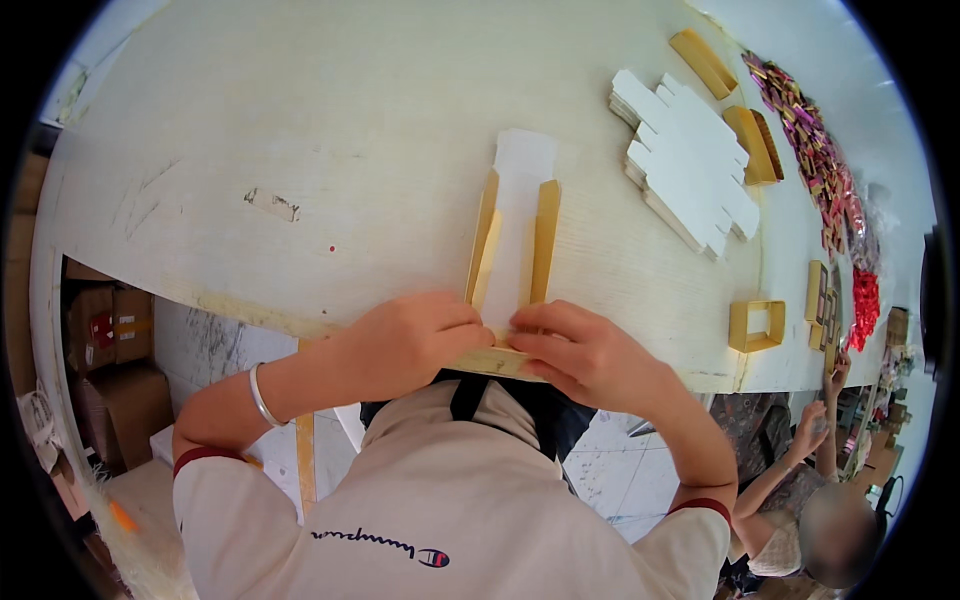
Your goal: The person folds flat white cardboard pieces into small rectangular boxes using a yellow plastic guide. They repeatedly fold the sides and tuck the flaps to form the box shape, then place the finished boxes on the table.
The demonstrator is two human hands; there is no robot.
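A cardboard box blank (pixel 517 215), white inside and gold outside, lies at the table's near edge right before me. Its two long sides stand folded up, and its far flap lies flat. At the near end, my left hand (pixel 430 328) is closed with its fingertips on the left corner. My right hand (pixel 585 350) pinches the opposite corner, thumb and fingers bent around the cardboard. The fingers partly cover the near end, so its exact fold is hidden.
To the right lies a stack of flat white box blanks (pixel 690 160). Gold boxes stand beyond it, one a square frame (pixel 757 326). Small wrapped pieces (pixel 815 150) are heaped along the far right. Another person's hand (pixel 812 428) is at the lower right.
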